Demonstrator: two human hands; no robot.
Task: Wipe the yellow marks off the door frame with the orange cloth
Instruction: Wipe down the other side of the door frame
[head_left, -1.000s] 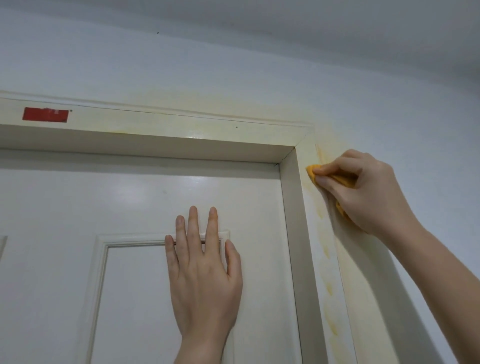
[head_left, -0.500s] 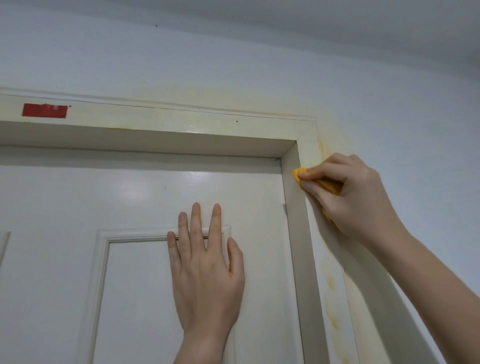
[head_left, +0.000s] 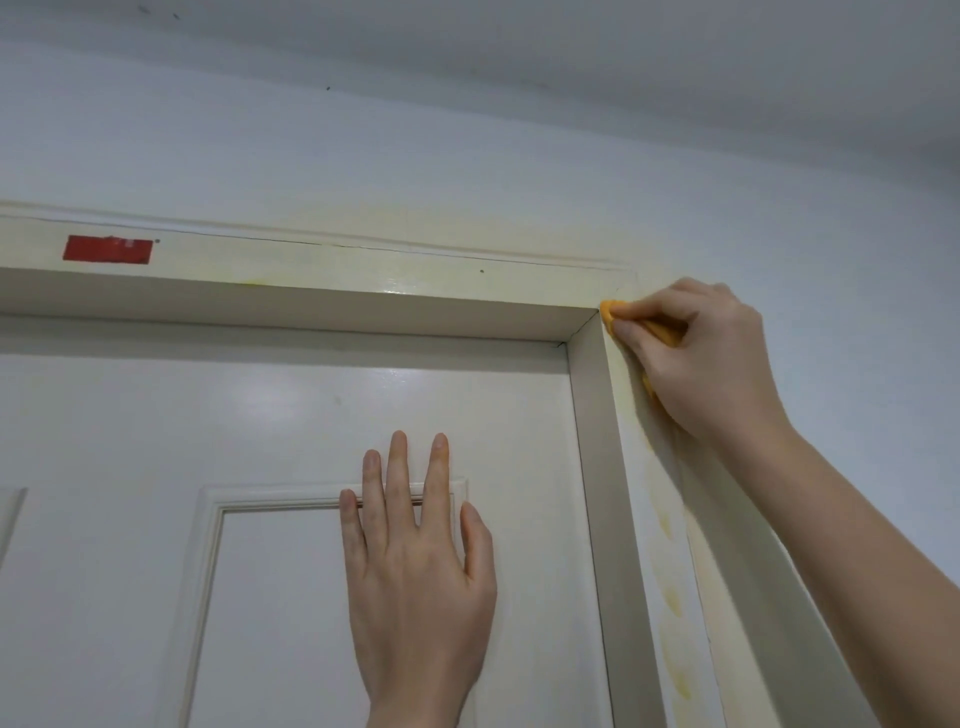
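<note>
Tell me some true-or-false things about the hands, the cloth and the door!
1. The right hand holds the cloth at the frame's top right corner. True.
2. The left hand grips the cloth. False: it lies flat on the door.
3. The frame's right side is all clean. False: yellow marks show below the right hand.
4. A red patch sits on the frame's top left. True.
5. The cloth is blue. False: it is orange.
</note>
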